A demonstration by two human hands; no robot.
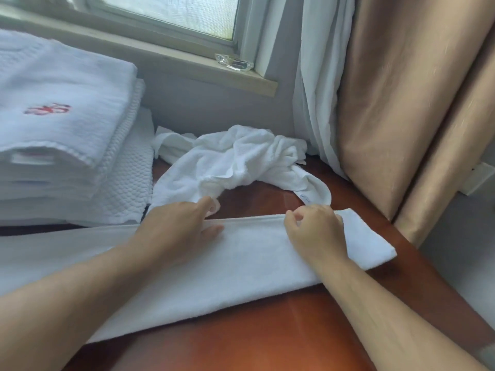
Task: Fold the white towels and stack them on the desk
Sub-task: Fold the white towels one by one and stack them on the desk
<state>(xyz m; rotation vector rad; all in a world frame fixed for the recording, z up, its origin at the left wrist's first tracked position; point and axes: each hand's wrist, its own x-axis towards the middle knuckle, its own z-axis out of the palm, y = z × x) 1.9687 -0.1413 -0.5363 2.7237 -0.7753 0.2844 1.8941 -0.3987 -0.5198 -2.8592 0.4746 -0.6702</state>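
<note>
A long folded towel (241,266) lies across the middle of the frame on the brown surface (241,344). The left hand (176,226) pinches its far edge in a narrow grip; the right hand (316,231) curls closed on the same edge. Soft, light and limp, the towel is probably best taken at corners or edges. A crumpled towel (235,159) crowds the centre, a folded stack (59,124) fills the upper left; open room lies at the bottom.
</note>
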